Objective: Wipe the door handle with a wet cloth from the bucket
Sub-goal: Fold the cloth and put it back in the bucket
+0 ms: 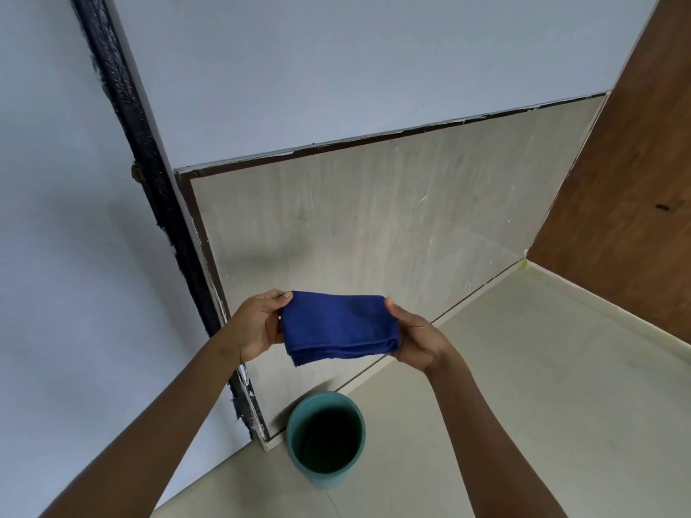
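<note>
A folded dark blue cloth (338, 327) is held flat between both hands, above the floor. My left hand (258, 323) grips its left edge, thumb on top. My right hand (418, 336) grips its right edge. Directly below the cloth a teal bucket (295, 431) stands on the floor against the wall, its inside dark. No door handle shows in this view; a brown wooden door (628, 173) fills the right side.
A tiled wall panel (374, 218) faces me, painted grey-blue above. A black frame strip (149, 173) runs diagonally on the left beside a pale wall. Cream floor tiles (523, 368) stretch to the right of the bucket.
</note>
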